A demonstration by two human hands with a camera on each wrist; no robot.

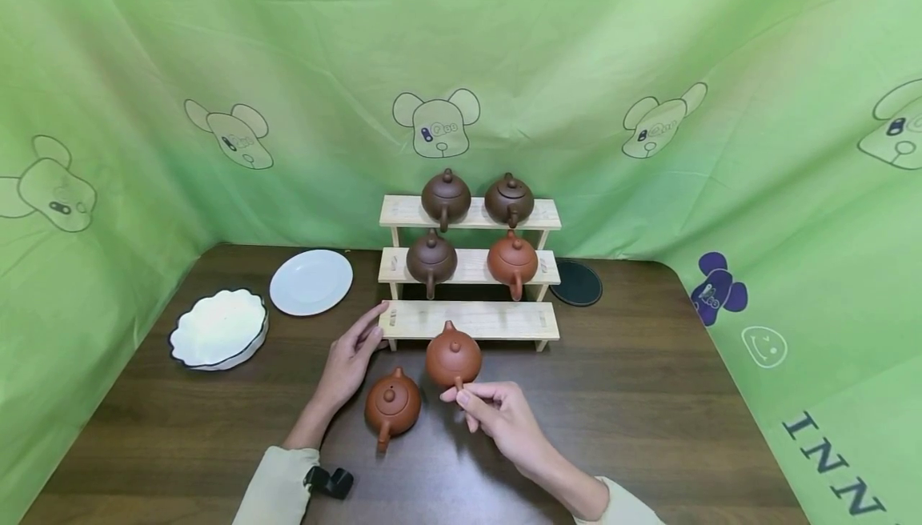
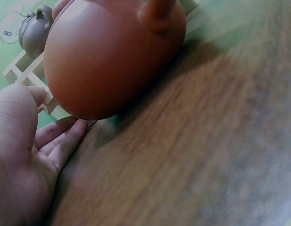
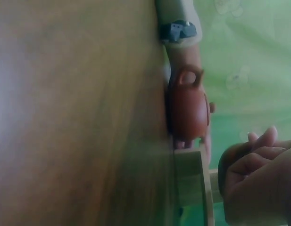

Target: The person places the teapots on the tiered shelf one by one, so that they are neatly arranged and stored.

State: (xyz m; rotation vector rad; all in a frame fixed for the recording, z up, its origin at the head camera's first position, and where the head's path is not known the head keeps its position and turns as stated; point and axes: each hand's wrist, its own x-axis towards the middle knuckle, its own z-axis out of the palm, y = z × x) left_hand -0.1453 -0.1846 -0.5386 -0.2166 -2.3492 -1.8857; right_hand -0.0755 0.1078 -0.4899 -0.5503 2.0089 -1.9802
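My right hand (image 1: 504, 421) pinches the handle of a reddish-brown clay teapot (image 1: 453, 355) and holds it up, just in front of the lowest shelf. In the right wrist view this teapot is mostly hidden behind the fingers (image 3: 258, 165). At the left end of the wooden three-step stand (image 1: 471, 319), my left hand (image 1: 348, 365) touches the lowest plank with extended fingers. A second reddish-brown teapot (image 1: 392, 403) stands on the table beside the left wrist, its handle toward me; it fills much of the left wrist view.
Two dark brown teapots, one of them on the left (image 1: 446, 197), stand on the top shelf. The middle shelf holds a dark teapot (image 1: 431, 258) and a reddish one (image 1: 513, 259). Left are a white plate (image 1: 311, 282) and a scalloped bowl (image 1: 219, 331); a black round mat (image 1: 579, 282) lies right.
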